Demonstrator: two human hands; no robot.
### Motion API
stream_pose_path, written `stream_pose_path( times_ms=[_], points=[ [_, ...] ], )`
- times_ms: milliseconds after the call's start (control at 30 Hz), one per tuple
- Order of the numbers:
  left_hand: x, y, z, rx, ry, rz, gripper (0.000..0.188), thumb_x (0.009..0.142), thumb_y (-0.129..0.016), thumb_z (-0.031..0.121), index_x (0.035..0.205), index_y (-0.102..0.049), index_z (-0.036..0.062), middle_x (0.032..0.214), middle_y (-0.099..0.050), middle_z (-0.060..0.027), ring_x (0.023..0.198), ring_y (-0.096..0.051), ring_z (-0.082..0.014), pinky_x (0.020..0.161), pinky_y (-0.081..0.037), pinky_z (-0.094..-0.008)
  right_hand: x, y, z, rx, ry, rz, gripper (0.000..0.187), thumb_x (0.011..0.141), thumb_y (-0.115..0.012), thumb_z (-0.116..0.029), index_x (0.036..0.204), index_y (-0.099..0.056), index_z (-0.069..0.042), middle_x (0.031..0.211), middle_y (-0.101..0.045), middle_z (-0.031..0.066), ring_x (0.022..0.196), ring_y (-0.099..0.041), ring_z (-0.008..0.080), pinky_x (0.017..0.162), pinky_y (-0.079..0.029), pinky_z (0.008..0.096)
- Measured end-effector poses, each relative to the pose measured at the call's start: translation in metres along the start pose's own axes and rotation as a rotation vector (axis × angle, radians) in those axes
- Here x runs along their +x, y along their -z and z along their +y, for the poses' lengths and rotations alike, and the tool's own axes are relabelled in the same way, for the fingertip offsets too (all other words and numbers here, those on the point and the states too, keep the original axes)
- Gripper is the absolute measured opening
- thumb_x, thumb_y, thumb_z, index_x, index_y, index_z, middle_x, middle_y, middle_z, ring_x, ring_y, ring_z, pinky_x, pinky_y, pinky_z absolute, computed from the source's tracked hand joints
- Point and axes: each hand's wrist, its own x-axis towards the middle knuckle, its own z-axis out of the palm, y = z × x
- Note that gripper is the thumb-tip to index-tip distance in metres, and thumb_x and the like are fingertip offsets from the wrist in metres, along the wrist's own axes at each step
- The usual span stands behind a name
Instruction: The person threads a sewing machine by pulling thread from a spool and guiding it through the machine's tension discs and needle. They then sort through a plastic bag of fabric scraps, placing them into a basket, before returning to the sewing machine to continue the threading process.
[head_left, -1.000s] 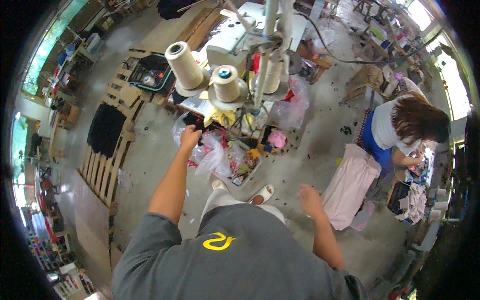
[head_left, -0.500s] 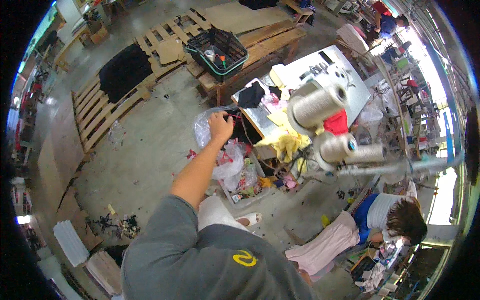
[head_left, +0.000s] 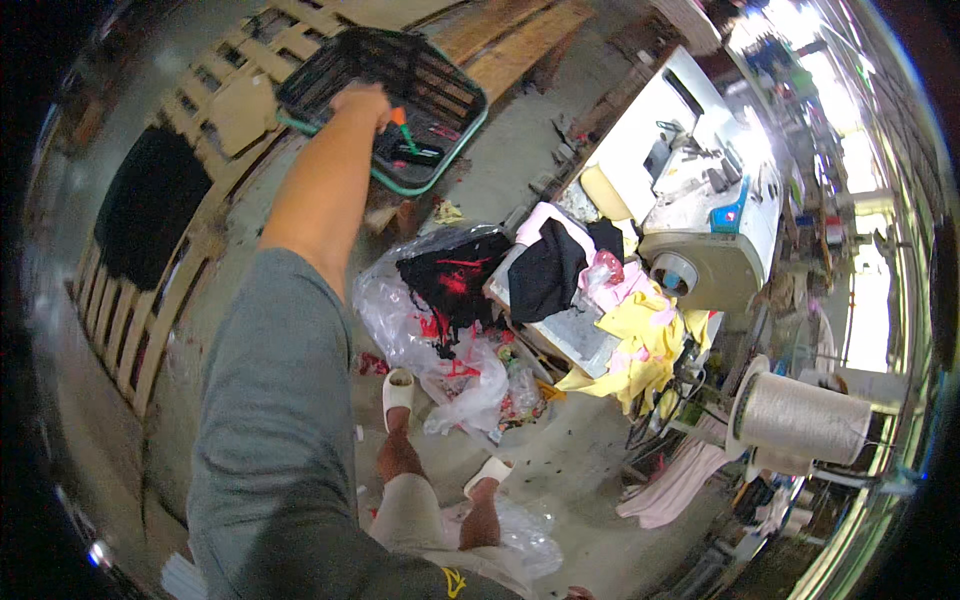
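My left hand [head_left: 362,104], at the end of an outstretched arm, is inside a black plastic basket [head_left: 455,72] with a green rim. The hand is smeared by motion and its fingers are mostly hidden. Beside it in the basket stands a small orange-and-green item [head_left: 404,130], its kind unclear, near a dark object [head_left: 418,153]. Of my right hand only a sliver of skin [head_left: 579,593] shows at the lower edge, so its fingers cannot be made out.
A clear plastic bag [head_left: 375,285] of black and red scraps lies by my feet. A sewing machine [head_left: 705,265] stands on a table with yellow, pink and black cloth pieces [head_left: 640,345]. Right of it is a large thread cone [head_left: 800,415]. Wooden pallets [head_left: 180,310] lie at the left.
My left hand has moved from above the plastic bag, up and left into the basket. My view has shifted, and the basket and table appear closer.
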Motion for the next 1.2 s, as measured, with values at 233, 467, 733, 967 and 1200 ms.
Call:
stream_pose_path(
  times_ms=[233, 467, 733, 967, 1200],
  points=[
    [0.084, -0.067, -0.007, 0.135, 0.061, 0.124, 0.07, 0.076, -0.082, 0.023, 0.14, -0.056, 0.0126, 0.136, -0.062, -0.016, 0.129, -0.055, -0.0355, 0.108, -0.044, -0.0455, -0.018, -0.09, -0.059, -0.29, -0.025, 0.1, 0.043, 0.098, -0.059, -0.022, 0.139, -0.05, -0.011, 0.104, -0.065, 0.0135, 0.093, -0.06, 0.0283, 0.08, -0.053, 0.0413],
    [0.039, -0.046, 0.006, -0.065, -0.045, 0.176, 0.061, 0.079, -0.078, 0.027, 0.133, -0.057, 0.0085, 0.128, -0.064, -0.0205, 0.119, -0.061, -0.0372, 0.099, -0.051, -0.0447, -0.049, -0.096, -0.076, -0.344, 0.07, 0.212, 0.041, 0.099, -0.059, -0.031, 0.132, -0.057, -0.008, 0.103, -0.067, 0.0185, 0.098, -0.063, 0.0333, 0.085, -0.052, 0.0442],
    [-0.196, 0.022, -0.003, -1.598, -0.736, -0.307, 0.065, 0.09, -0.066, 0.027, 0.149, -0.039, 0.017, 0.132, -0.059, -0.0053, 0.114, -0.06, -0.0213, 0.082, -0.052, -0.0344, -0.087, -0.164, -0.449, -0.306, 0.815, 0.273, 0.031, 0.091, -0.068, -0.015, 0.12, -0.067, -0.004, 0.115, -0.068, 0.0201, 0.105, -0.067, 0.0375, 0.09, -0.052, 0.0415],
    [-0.515, -0.028, 0.039, -1.847, -0.615, -0.732, 0.084, 0.081, -0.071, 0.047, 0.148, -0.035, 0.0136, 0.139, -0.051, -0.0103, 0.126, -0.051, -0.0252, 0.1, -0.049, -0.0398, -0.185, -0.15, -0.582, 0.143, 1.397, 0.299, 0.021, 0.088, -0.071, -0.003, 0.109, -0.07, -0.002, 0.101, -0.066, 0.0112, 0.082, -0.064, 0.018, 0.074, -0.052, 0.0285],
    [-0.599, -0.02, 0.042, -1.429, -0.706, -0.972, 0.07, 0.089, -0.063, 0.041, 0.148, -0.031, 0.0197, 0.134, -0.05, -0.005, 0.107, -0.053, -0.0161, 0.069, -0.05, -0.0324, -0.201, -0.09, -0.491, 0.286, 1.28, 0.113, 0.011, 0.083, -0.072, 0.004, 0.094, -0.071, 0.004, 0.098, -0.065, 0.0093, 0.076, -0.061, 0.0131, 0.067, -0.05, 0.0271]
  ],
)
